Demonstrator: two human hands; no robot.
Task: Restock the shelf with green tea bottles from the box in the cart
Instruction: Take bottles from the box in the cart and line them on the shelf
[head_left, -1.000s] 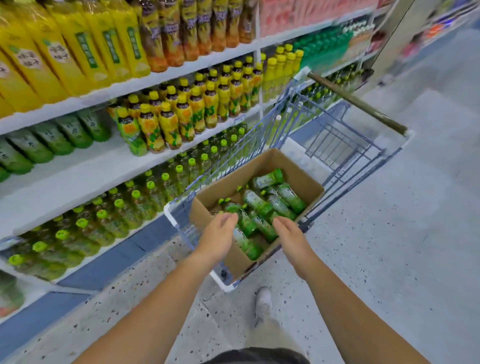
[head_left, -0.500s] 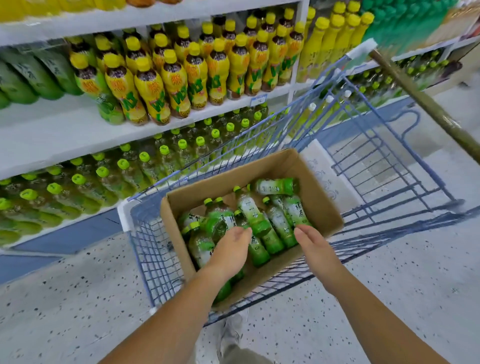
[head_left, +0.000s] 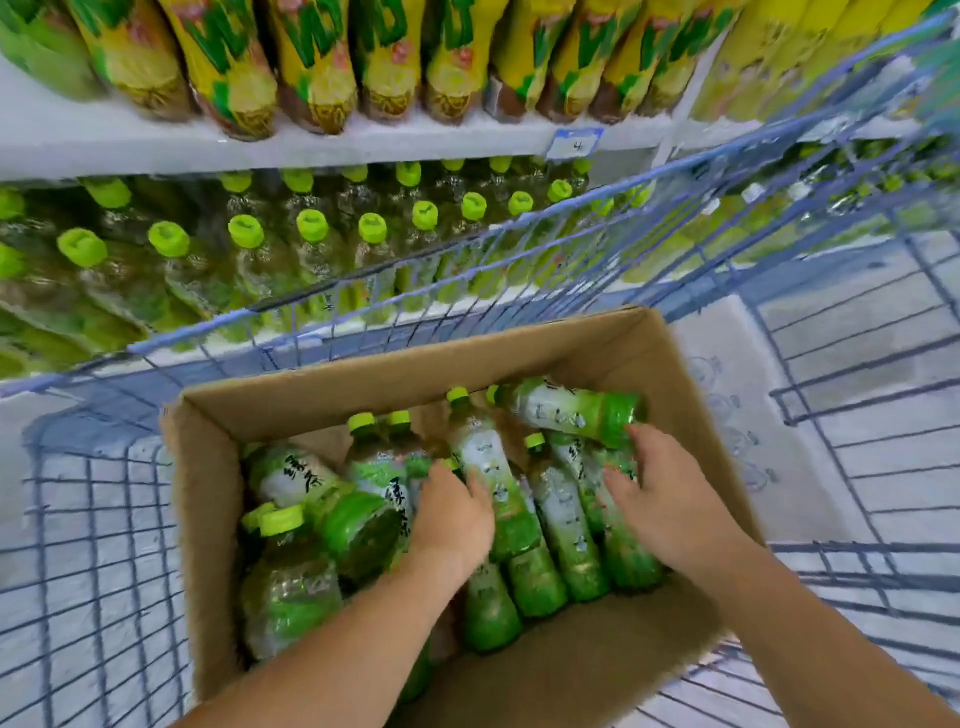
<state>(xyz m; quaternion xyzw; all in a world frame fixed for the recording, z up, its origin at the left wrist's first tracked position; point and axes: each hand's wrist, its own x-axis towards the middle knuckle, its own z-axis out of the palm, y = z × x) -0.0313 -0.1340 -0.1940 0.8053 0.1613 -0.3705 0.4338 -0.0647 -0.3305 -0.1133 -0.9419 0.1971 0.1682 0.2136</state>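
Observation:
A cardboard box (head_left: 208, 519) sits in the blue wire cart (head_left: 93, 545) and holds several green tea bottles (head_left: 571, 545) with green caps, lying jumbled. Both my hands are inside the box. My left hand (head_left: 452, 519) lies over one green tea bottle (head_left: 488, 613), thumb and fingers curled around its upper part, with its cap peeking out above the fingers. My right hand (head_left: 670, 499) rests with spread fingers on the bottles at the right; a fingertip touches the base of a bottle lying crosswise (head_left: 571, 410).
Beyond the cart's far wall, the lower shelf (head_left: 311, 249) holds rows of upright green-capped bottles. The shelf above (head_left: 363, 140) carries yellow-labelled bottles. A white sheet (head_left: 727, 395) lies on the cart floor right of the box.
The view has dropped closer to the box. Both hands have moved from its near edge down onto the bottles, and my left hand has closed around one.

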